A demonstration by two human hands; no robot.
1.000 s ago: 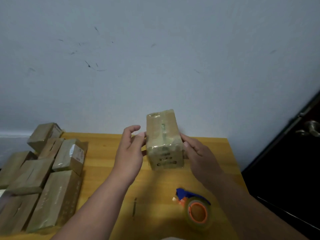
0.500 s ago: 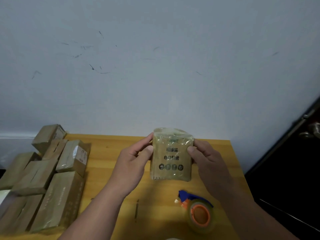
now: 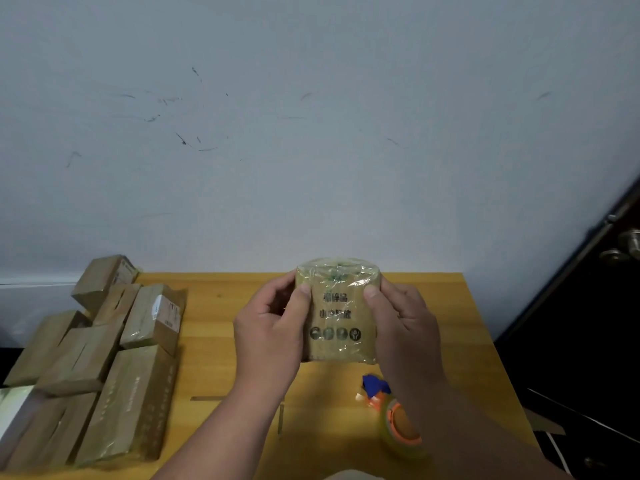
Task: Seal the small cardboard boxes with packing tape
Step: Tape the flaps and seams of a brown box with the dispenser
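One tape-wrapped brown cardboard box [image 3: 337, 315], gripped by two hands, left [image 3: 273, 332] and right [image 3: 403, 329]; one orange-cored clear tape roll [image 3: 401, 426] at 5 o'clock on the wooden desk [image 3: 214, 358].

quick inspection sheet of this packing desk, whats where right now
surface: wooden table set against a scuffed pale wall.
job's things: small cardboard box, wrapped in shiny clear tape, printed face toward the camera, held up over the table; tape dispenser with an orange core lying on the table near the right forearm.
clutter: pile of taped boxes on the table's left side.
grippers: left hand and right hand grip the box's two sides, thumbs on its front.
cables: nothing seen.
surroundings: dark door with a metal handle at right.
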